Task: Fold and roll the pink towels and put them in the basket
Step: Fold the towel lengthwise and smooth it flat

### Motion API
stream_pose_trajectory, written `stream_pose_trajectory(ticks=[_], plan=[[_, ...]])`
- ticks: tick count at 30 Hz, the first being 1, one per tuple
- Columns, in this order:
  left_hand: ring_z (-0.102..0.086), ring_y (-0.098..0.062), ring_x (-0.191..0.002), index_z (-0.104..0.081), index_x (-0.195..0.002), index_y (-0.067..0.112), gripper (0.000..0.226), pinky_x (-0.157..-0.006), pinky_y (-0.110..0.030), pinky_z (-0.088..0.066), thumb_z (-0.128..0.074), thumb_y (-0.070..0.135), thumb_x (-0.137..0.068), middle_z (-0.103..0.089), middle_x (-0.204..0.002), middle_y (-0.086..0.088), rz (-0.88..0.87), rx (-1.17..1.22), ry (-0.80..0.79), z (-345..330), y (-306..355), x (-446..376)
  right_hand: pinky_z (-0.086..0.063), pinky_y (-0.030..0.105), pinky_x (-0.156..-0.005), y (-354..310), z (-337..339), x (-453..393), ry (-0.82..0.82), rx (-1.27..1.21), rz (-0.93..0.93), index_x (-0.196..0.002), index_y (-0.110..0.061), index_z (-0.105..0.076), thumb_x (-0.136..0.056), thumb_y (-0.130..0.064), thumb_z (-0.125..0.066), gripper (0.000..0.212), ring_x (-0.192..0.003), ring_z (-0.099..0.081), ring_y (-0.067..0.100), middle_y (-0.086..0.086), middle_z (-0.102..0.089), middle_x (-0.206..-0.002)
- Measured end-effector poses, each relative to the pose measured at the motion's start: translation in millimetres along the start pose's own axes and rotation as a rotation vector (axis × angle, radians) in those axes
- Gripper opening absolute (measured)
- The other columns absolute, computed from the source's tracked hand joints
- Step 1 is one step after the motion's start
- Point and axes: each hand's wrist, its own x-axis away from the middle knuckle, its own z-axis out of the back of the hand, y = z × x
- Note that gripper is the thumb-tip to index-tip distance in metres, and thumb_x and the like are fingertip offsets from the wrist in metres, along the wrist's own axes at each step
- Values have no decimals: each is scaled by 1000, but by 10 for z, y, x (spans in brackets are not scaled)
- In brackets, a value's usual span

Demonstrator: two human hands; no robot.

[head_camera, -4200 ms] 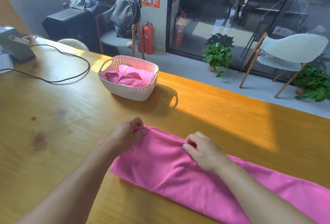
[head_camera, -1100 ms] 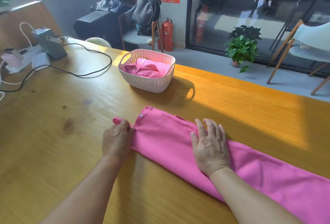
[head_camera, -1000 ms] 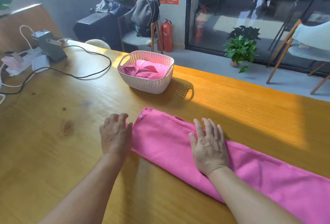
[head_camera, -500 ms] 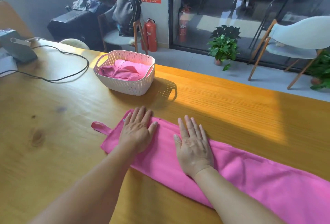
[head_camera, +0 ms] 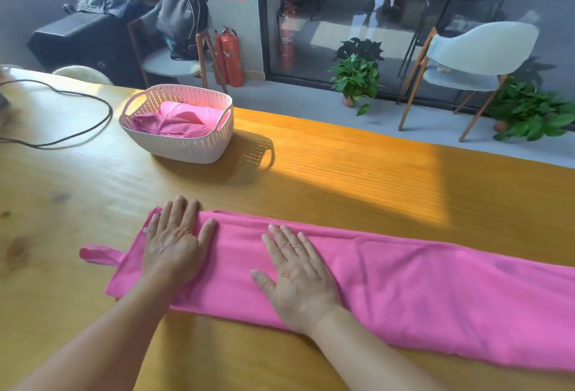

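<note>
Lying as a long folded strip on the wooden table [head_camera: 342,179], the pink towel [head_camera: 404,291] is pressed flat by the left hand [head_camera: 174,244] and right hand [head_camera: 298,278], fingers straight, grasping nothing, while the basket [head_camera: 186,147] with pink towels is seen beyond.

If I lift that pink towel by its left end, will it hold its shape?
Probably not. The towel lies limp and creased under the flat left hand and right hand, so it would likely droop. Its folds look loose and may open.
</note>
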Motion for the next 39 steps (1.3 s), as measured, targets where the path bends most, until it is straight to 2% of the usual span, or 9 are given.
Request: stream_pose_trajectory(ticks=[9,12,15,20,26,29,32,36,39], plan=[[14,-16,-149,-1,-157,26,71,-121,-41,9,-7,61,-96,14,-163,0,4,5,-18,93,138,66,21,27,-117,511,154,140,32,87,-195,-157,-25,11,-97,-65,-5,73,-147,21,4,-12,17,-163],[19,-13,-148,3,-154,25,67,-120,-36,12,-3,58,-97,16,-161,2,-224,64,92,106,595,319,22,28,-116,494,150,134,46,74,-192,-156,-26,13,-98,-63,-5,71,-146,23,4,-12,20,-162],[21,-8,-146,0,-155,25,66,-119,-29,16,-1,56,-97,16,-159,8,-445,136,29,-71,1081,632,22,27,-116,506,146,118,54,77,-188,-155,-27,13,-100,-58,-6,66,-146,24,2,-12,20,-161],[21,-6,-146,3,-156,26,65,-120,-32,13,-6,57,-99,15,-160,10,-436,50,-7,-192,1117,700,21,26,-117,663,129,193,76,66,-198,-156,-28,8,-101,-57,-7,65,-146,21,0,-14,16,-162],[25,-8,-144,6,-155,24,65,-120,-34,15,-12,54,-100,19,-161,6,-404,56,-57,-118,1185,708,16,28,-120,1283,430,609,106,143,-410,-157,-22,7,-100,-56,-8,68,-148,20,4,-10,16,-164],[22,-11,-147,5,-154,21,60,-120,-34,13,-14,43,-102,17,-161,4,-504,150,27,-129,1595,867,18,25,-119,1063,403,630,197,62,-263,-155,-24,10,-101,-53,-7,63,-147,22,2,-14,19,-160],[21,-8,-146,7,-154,23,59,-120,-31,13,-9,42,-101,17,-161,7,-564,160,-15,-239,1958,1018,19,21,-117,1019,270,791,136,-8,-194,-157,-28,3,-101,-52,-9,62,-147,18,-2,-18,15,-161],[24,-4,-143,9,-153,23,65,-119,-30,15,-12,53,-100,20,-157,12,-526,69,-8,-332,1974,1025,19,22,-117,1678,394,1163,90,90,-269,-157,-29,6,-98,-61,-8,69,-146,20,-3,-18,15,-161],[23,-4,-142,7,-153,22,71,-120,-31,13,-2,59,-94,18,-157,12,-518,70,-29,-315,1993,1039,16,23,-119,2133,586,1428,56,125,-358,-157,-28,8,-96,-64,-6,72,-145,22,-2,-17,15,-162]])
